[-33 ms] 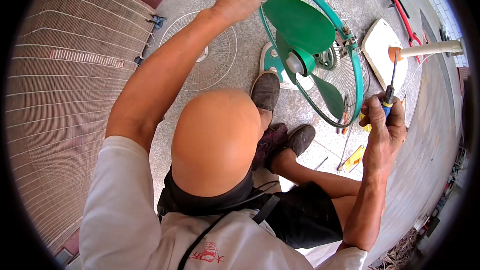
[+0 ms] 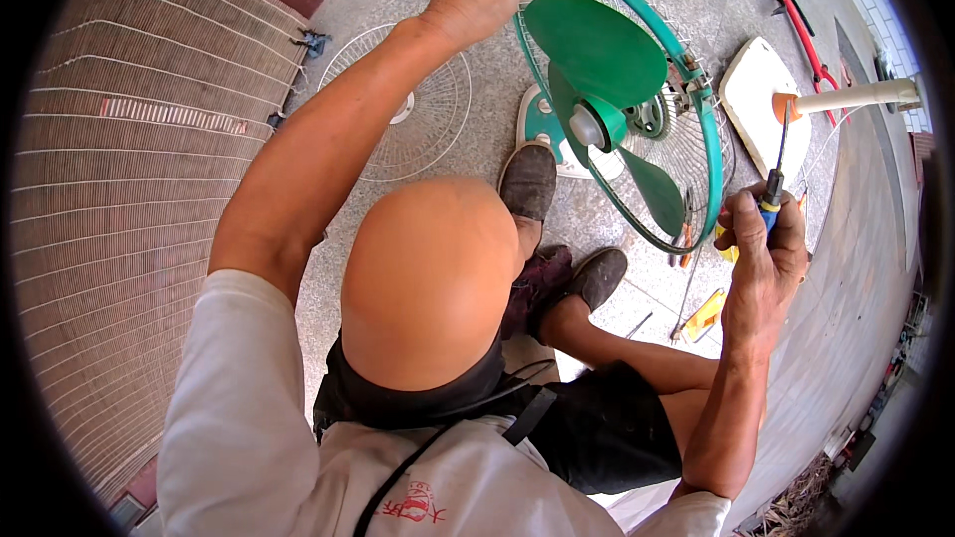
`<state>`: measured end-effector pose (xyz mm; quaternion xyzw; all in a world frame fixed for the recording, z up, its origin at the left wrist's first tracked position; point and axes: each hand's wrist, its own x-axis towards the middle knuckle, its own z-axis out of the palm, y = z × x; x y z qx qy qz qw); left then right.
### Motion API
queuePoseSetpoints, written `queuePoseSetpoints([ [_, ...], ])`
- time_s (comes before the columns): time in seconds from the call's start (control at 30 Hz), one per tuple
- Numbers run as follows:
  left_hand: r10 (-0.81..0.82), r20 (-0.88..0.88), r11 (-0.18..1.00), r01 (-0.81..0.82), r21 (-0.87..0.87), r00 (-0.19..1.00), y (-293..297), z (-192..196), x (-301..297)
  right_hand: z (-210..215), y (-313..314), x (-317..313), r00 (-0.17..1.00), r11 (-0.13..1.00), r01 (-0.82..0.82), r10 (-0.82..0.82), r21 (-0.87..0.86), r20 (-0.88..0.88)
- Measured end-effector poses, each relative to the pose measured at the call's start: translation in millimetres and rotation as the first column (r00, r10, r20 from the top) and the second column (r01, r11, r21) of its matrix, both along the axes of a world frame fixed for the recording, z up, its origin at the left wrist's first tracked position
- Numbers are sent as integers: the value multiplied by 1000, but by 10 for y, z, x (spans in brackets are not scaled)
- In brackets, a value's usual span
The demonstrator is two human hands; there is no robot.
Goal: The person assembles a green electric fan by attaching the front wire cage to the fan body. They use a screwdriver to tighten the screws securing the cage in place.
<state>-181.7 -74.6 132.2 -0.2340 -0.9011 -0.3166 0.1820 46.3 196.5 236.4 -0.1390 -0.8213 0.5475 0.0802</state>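
Note:
My left hand [image 2: 476, 2] is closed around the upper left of a fan's green rim [image 2: 652, 2]. Inside that rim sit dark green fan blades [image 2: 597, 45] with a pale knob [image 2: 587, 125] at the hub, and a wire cage lies behind them. To the right of the fan head, my right hand [image 2: 761, 264] grips a screwdriver [image 2: 774, 189] by its dark, yellow and blue handle. Its shaft points up and away from me, apart from the rim. The fan's white and green base [image 2: 542, 124] stands on the floor below the blades.
A loose round wire grille [image 2: 438, 129] lies on the floor at left. Far right are a white plate with a pole [image 2: 751, 89] and a red-handled tool [image 2: 804, 35]. Pliers [image 2: 686, 239] and a yellow item [image 2: 704, 316] lie nearby. A brown slatted mat [image 2: 149, 199] fills the left side.

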Motion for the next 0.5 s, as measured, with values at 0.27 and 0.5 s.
queuePoseSetpoints([
  [0.27,-2,-67,1000,2,0,998,50,-9,10,-10,-73,68,995,995,-31,39,95,-86],
  [0.5,12,-129,992,-28,-124,992,18,7,-9,-116,-115,46,951,879,-66,198,472,-236],
])
